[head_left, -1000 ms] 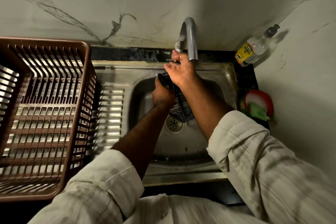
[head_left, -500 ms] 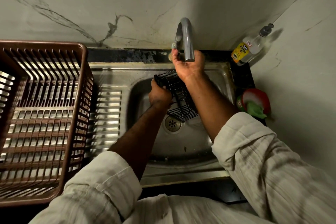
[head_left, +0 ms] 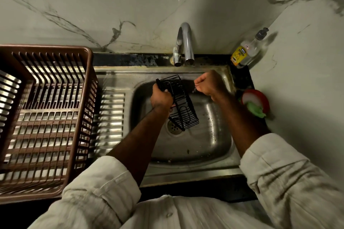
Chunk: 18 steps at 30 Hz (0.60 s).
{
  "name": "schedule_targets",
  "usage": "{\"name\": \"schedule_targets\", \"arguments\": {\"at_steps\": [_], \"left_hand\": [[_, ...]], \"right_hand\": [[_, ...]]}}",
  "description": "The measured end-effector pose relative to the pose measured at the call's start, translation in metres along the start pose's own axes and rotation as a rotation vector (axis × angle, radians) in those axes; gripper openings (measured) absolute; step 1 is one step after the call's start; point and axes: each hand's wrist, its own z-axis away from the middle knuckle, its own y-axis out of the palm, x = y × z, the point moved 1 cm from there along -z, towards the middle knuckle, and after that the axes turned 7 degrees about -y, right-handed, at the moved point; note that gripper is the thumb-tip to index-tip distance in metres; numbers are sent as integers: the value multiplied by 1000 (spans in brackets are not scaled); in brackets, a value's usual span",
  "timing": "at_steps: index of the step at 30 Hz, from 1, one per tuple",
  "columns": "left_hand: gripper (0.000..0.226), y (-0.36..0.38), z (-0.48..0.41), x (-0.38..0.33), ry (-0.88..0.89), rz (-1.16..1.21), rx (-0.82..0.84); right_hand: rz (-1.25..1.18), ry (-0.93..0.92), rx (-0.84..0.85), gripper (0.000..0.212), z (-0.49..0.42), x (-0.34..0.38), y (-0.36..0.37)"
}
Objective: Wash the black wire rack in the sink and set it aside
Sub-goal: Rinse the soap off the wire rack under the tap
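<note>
Your left hand (head_left: pixel 161 98) grips the black wire rack (head_left: pixel 182 105) by its left edge and holds it tilted over the basin of the stainless steel sink (head_left: pixel 204 135) at the centre of the frame, its lower end above the drain. Your right hand (head_left: pixel 208 84) hangs just right of the rack, apart from it, fingers curled into an empty fist, below the curved chrome tap (head_left: pixel 186 42). A brown slatted plastic basket (head_left: pixel 46 117) sits at the left.

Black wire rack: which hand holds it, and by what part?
Left hand grips the black wire rack by its left side rim; right hand is curled, holding nothing.
</note>
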Motion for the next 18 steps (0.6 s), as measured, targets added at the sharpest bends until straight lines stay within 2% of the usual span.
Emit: {"name": "schedule_targets", "arguments": {"at_steps": [2,5,8,10,12,13,14,16,18], "left_hand": [[33,-5,10,2,12,8,10],[33,-11,22,4,20,39,3],[34,-14,38,6,21,70,-3],[34,-17,49,9,23,106,-31],[31,-21,58,14,15,152,-56],[30,-23,61,17,8,178,-69],[29,-25,64,18,3,203,-78],[26,-29,74,21,7,250,-83],[23,-31,85,25,27,308,-85]], "right_hand": [[87,-15,-7,15,9,-3,-9],[-42,37,-47,10,27,-2,-14],[-25,-60,-191,22,53,-3,-15],[-32,-36,-262,11,78,-4,-12],[-123,139,-243,43,103,-9,6],[-288,274,-195,56,116,-13,19],[-557,436,-96,65,128,-16,32],[-1114,675,229,74,155,-13,55],[-1387,799,371,86,170,-13,69]]}}
